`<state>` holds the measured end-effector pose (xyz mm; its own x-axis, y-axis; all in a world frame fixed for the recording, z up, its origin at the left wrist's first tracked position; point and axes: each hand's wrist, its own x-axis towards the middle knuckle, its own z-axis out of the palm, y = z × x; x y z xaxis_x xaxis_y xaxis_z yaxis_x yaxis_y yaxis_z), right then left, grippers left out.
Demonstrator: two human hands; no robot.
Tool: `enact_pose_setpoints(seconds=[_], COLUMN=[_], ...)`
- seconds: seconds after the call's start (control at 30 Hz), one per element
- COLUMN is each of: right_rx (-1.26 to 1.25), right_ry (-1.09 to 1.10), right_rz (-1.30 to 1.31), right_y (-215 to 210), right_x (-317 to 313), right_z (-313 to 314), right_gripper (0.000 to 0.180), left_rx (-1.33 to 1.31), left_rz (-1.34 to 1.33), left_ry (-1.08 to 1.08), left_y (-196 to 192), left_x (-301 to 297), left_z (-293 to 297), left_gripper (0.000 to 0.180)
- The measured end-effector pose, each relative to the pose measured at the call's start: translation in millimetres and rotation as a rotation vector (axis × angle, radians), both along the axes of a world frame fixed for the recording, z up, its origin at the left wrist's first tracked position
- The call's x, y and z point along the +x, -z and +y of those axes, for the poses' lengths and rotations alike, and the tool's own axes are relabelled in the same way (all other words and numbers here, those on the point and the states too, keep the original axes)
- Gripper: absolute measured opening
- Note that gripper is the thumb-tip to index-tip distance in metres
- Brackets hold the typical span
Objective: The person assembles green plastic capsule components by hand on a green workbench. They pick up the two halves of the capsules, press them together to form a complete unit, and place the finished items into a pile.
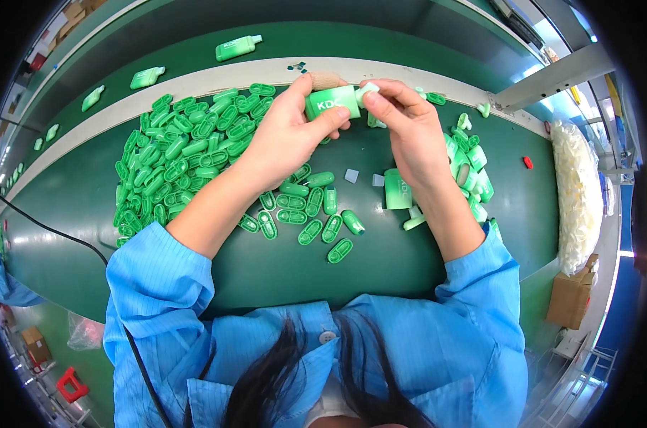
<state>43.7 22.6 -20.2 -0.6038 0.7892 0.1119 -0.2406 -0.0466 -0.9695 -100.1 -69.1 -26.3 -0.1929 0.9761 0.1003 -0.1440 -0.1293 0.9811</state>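
Note:
Near the far edge of the green worktable, my left hand [284,135] is closed around a green box-shaped vape [330,104], with the thumb across its front. My right hand [415,135] pinches the pale mouthpiece [367,90] at the vape's right end. A tan, ribbed covering [326,80] shows behind the vape, on a finger of my left hand. Beside my left forearm spreads a large heap of green oval caps [181,153]. Under my right wrist lies another green vape body [396,190], partly hidden. Two small grey squares [351,176] rest between my arms.
Beyond a pale rail [195,78], vapes [238,48] lie spaced out on a green belt. More green and white parts [478,178] are piled right of my forearm. A bag of pale pieces [577,192] stands at the right edge. A black cable [59,233] crosses the left side.

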Motion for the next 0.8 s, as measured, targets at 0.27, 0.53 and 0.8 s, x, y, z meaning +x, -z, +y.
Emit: enact_pose_setpoints(seconds=[0.27,0.53,0.8], right_rx=[0.001,0.102,0.118], right_ry=[-0.096,-0.157,-0.063], right_rz=[-0.136,-0.203,-0.174], right_y=[-8,-11,-10], right_x=[12,15,11], right_z=[15,14,7], right_gripper=[0.024,0.026,0.024], left_rx=[-0.007,0.025,0.088], left_rz=[0.079,0.203,0.252], left_ry=[0.012,0.051,-0.010], left_y=[2,-1,5], left_x=[-2,-4,-2], left_z=[3,3,5], left_gripper=[0.033,0.032,0.027])
